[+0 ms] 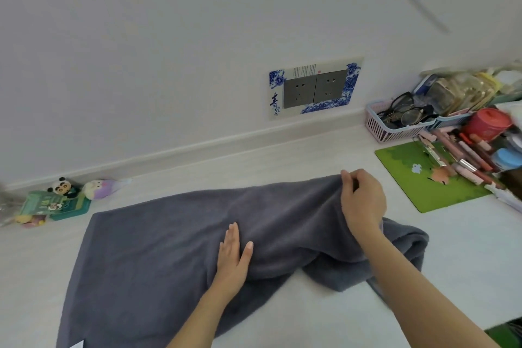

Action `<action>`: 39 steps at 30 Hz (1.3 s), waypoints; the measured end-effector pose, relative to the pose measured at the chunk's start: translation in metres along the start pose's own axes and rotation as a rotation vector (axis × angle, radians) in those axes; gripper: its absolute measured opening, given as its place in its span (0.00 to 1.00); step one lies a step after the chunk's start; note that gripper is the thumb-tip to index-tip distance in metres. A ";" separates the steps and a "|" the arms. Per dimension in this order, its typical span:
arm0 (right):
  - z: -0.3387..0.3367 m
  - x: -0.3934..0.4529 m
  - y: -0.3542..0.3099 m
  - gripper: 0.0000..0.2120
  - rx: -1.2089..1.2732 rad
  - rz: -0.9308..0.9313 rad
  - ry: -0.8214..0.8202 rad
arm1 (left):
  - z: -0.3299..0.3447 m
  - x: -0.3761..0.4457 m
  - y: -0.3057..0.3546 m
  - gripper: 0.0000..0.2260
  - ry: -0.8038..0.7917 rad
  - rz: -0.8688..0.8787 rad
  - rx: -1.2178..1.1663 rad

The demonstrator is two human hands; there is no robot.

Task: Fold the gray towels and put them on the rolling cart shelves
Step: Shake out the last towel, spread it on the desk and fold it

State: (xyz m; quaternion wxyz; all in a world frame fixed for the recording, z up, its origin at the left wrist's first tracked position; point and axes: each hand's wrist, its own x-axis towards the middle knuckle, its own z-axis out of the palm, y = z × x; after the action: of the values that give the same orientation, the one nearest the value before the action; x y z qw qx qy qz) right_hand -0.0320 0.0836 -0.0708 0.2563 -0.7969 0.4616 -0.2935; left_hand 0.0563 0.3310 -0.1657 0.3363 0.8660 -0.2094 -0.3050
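A gray towel (158,237) lies spread across the white tabletop (457,257), flat on its left half and bunched into folds at its right end. My left hand (234,257) rests flat on the towel's middle with straight fingers. My right hand (361,200) pinches the towel's far right edge between curled fingers and thumb, lifting it slightly. No rolling cart is in view.
A green mat (418,181) lies at the right with cosmetics (466,155), a red jar (488,121) and a pink basket of glasses (401,118) behind it. Small toys and a green box (56,200) sit at the far left by the wall. A wall socket (315,87) faces me.
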 end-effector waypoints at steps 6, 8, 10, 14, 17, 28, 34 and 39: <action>0.014 -0.015 0.014 0.23 -0.161 -0.029 -0.945 | 0.005 0.006 -0.011 0.25 0.097 0.008 0.133; 0.021 -0.023 0.020 0.23 -0.135 0.019 -0.977 | 0.003 0.004 -0.007 0.26 0.169 -0.037 0.144; 0.033 -0.027 0.026 0.16 -0.134 0.022 -0.752 | 0.001 0.004 -0.002 0.26 0.220 -0.093 0.154; 0.057 -0.029 0.025 0.23 -0.024 0.135 -0.721 | 0.002 0.008 0.004 0.27 0.208 -0.077 0.188; 0.070 -0.030 0.031 0.13 -0.131 0.077 -0.755 | 0.008 0.014 0.004 0.26 0.151 -0.061 0.224; 0.033 0.101 0.011 0.21 -0.250 -0.166 -0.131 | 0.013 0.036 0.009 0.28 0.207 -0.012 0.324; 0.051 0.046 0.042 0.27 -0.448 -0.624 -0.611 | 0.039 0.038 0.034 0.39 0.238 0.049 0.431; 0.050 0.039 0.088 0.51 -0.565 -0.597 -0.909 | 0.046 0.042 0.024 0.42 0.209 -0.094 0.481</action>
State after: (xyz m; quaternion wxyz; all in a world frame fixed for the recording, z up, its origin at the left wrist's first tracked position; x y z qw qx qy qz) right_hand -0.0324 0.0168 -0.1562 0.1130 -0.9744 0.1231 0.1503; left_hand 0.0527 0.2699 -0.1919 0.1263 0.9566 -0.1997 -0.1706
